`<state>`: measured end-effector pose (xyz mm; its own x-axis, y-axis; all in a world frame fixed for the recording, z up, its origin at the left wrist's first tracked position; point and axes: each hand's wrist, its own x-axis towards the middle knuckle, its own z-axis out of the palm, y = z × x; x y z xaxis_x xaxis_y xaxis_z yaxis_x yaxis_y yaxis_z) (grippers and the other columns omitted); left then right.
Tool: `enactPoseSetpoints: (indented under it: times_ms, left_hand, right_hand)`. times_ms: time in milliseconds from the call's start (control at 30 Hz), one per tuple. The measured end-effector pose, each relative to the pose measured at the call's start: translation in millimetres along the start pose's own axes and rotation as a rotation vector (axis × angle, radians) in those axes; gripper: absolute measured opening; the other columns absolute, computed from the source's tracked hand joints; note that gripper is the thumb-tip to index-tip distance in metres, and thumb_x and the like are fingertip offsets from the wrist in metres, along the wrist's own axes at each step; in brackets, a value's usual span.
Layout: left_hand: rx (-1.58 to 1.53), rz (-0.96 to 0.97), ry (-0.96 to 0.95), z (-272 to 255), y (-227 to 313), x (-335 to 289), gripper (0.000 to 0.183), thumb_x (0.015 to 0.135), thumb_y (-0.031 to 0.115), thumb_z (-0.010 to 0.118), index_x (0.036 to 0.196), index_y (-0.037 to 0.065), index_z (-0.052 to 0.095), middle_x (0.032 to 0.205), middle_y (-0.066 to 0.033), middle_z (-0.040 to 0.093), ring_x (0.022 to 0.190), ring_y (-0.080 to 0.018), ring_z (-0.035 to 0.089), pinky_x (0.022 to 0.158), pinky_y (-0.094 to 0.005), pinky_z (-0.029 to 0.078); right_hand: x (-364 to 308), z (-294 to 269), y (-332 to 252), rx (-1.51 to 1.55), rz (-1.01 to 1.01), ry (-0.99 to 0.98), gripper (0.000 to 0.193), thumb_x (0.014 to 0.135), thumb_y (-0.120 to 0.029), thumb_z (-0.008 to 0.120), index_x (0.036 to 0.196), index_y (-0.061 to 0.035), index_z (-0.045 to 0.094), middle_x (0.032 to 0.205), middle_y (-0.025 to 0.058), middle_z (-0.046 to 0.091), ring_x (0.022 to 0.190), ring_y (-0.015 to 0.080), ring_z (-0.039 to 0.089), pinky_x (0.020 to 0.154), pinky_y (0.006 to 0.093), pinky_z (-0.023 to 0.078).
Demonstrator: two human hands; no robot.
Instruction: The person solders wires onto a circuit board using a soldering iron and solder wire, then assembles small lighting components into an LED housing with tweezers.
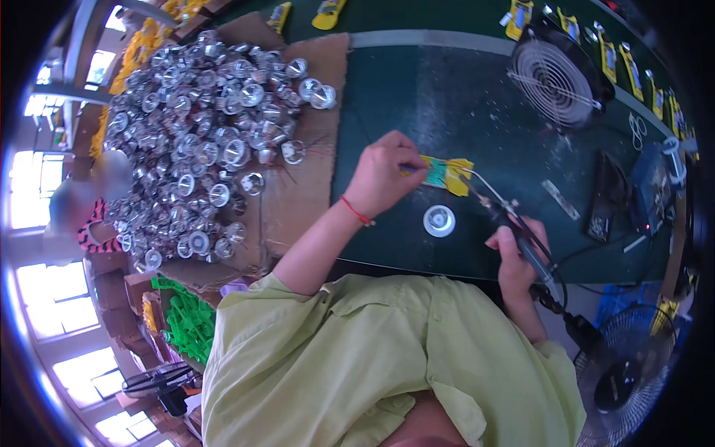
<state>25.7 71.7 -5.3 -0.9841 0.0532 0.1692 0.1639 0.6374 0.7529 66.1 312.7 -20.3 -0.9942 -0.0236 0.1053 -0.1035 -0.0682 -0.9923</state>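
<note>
A yellow plastic housing (459, 179) with a green circuit board (436, 173) lies on the dark green bench in front of me. My left hand (385, 173), a red string round its wrist, pinches at the board's left end; what its fingertips hold is too small to make out. A soldering iron (533, 255) with a thin metal feed tube is gripped in my right hand (518, 261), its tip pointing at the housing's right end. Just below the housing sits a round white-rimmed lamp cup (439, 221), touched by neither hand.
Silver lamp cups with wires (201, 134) heap on cardboard (298, 201) at left. A metal-grilled fan (555, 83) stands far right, near yellow housings (608, 59), scissors (637, 132) and a blue box (649, 186). Green plastic parts (190, 320) lie lower left; another fan (622, 380) is lower right.
</note>
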Motion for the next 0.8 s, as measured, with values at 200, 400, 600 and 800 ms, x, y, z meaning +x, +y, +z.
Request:
enactPoseSetpoints:
  times_ms: [200, 400, 600, 800]
  left_hand:
    - [0.101, 0.021, -0.107, -2.9, 0.9, 9.2, 0.01, 0.066, 0.005, 0.07, 0.074, 0.001, 0.067, 0.082, -0.0089, 0.057, 0.066, -0.0179, 0.059, 0.061, -0.0273, 0.049]
    - [0.194, 0.018, -0.141, 0.9, 8.6, 12.0, 0.007, 0.065, 0.004, 0.067, 0.072, 0.002, 0.066, 0.08, -0.0091, 0.055, 0.064, -0.0195, 0.058, 0.06, -0.0277, 0.048]
    - [0.301, 0.056, -0.2, -1.0, 13.0, 13.2, 0.007, 0.064, 0.006, 0.067, 0.07, 0.003, 0.065, 0.079, -0.0093, 0.054, 0.065, -0.0229, 0.056, 0.061, -0.0308, 0.047]
    - [0.35, 0.045, -0.21, 0.0, 15.8, 13.3, 0.007, 0.063, 0.006, 0.066, 0.069, 0.003, 0.064, 0.078, -0.0094, 0.054, 0.066, -0.0241, 0.056, 0.061, -0.0319, 0.047]
  right_hand:
    - [4.8, 8.4, 3.1, -0.008, 0.009, -0.058, 0.02, 0.077, -0.001, 0.064, 0.092, 0.0041, 0.052, 0.077, 0.0105, 0.059, 0.06, 0.0125, 0.061, 0.053, 0.022, 0.049]
    - [4.0, 11.2, 4.6, -0.008, 0.031, -0.054, 0.019, 0.077, -0.004, 0.065, 0.09, 0.0038, 0.053, 0.074, 0.0098, 0.06, 0.059, 0.0114, 0.061, 0.053, 0.0211, 0.048]
    - [4.7, 10.5, 4.0, -0.055, 0.047, -0.066, 0.019, 0.077, -0.005, 0.065, 0.089, 0.004, 0.053, 0.072, 0.0092, 0.061, 0.059, 0.0113, 0.061, 0.053, 0.0209, 0.048]
    - [5.5, 15.5, 5.5, -0.016, 0.059, -0.053, 0.019, 0.077, -0.004, 0.065, 0.089, 0.0044, 0.054, 0.072, 0.0094, 0.061, 0.058, 0.011, 0.061, 0.052, 0.0208, 0.047]
